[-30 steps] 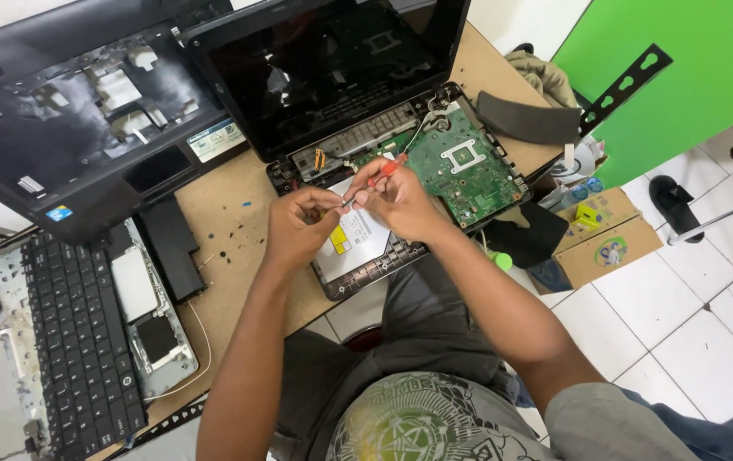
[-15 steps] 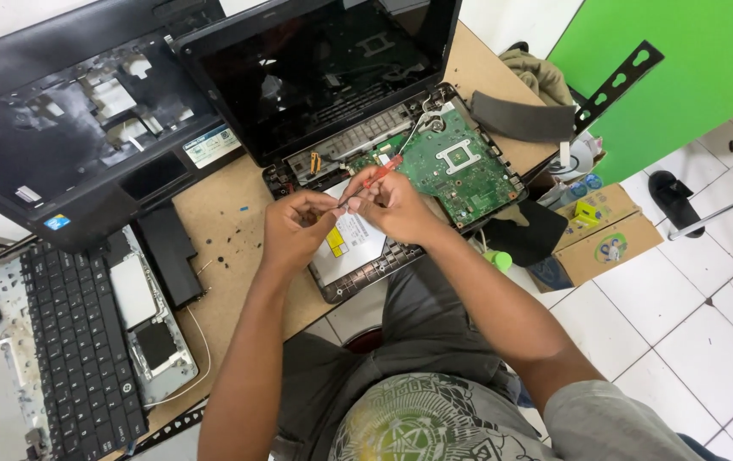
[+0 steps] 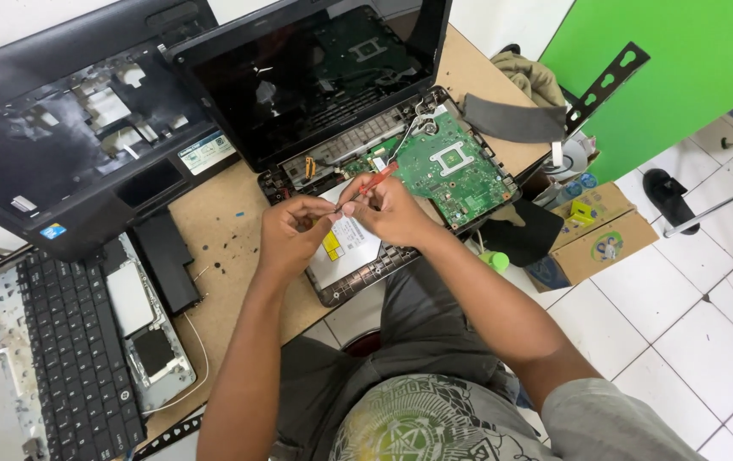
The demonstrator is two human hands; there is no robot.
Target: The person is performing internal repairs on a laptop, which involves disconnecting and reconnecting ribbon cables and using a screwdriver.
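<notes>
**Screwdriver running up and right from your pinched fingertips**

You are holding both hands together over the opened laptop base (image 3: 358, 269), just above the silver drive (image 3: 351, 248) with its yellow sticker. Your right hand (image 3: 392, 212) is closing its fingers around a thin red-handled screwdriver (image 3: 373, 182); its long axis is slanting from your fingertips up and to the right, toward the green motherboard (image 3: 452, 166). The lower end is sitting at the spot where your two hands are meeting, and whether it is touching anything there is too small to tell. Your left hand (image 3: 294, 230) is curling its fingers inward and pinching at that same spot, either on the tool's tip or on some tiny part; you cannot tell which from here. The right hand is carrying the tool, and the left is the nearer one to its working end. The detached keyboard (image 3: 68, 341) is lying well apart at your left.
</notes>
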